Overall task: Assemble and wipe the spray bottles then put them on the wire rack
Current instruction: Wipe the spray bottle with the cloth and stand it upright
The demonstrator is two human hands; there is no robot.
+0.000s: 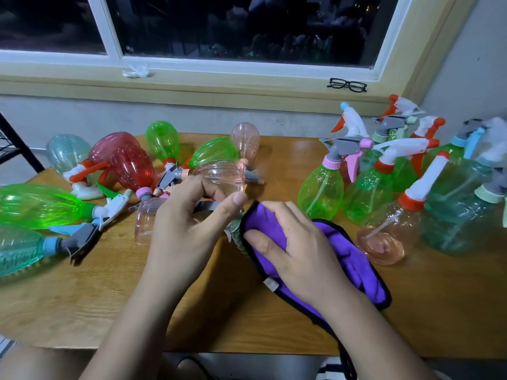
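Mid-wipe, I judge: left grip (189, 215) pinches a teal bottle (236, 233), right grip (290, 250) clutches the purple cloth (354, 259) round it; lying bottles (41, 205) at ten o'clock and upright bottles (321, 193) at two sit unracked.

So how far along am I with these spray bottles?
Mostly assembled: the upright coloured plastic bottles at right and the lying bottles at left carry trigger heads. In hand: your right hand presses the purple microfibre cloth onto a greenish ribbed bottle steadied by your left hand. Left: more wiping, then racking these; the black wire rack barely shows.

Dim indoor light, dark window (247, 26), edges bent, bottles slightly blurred.
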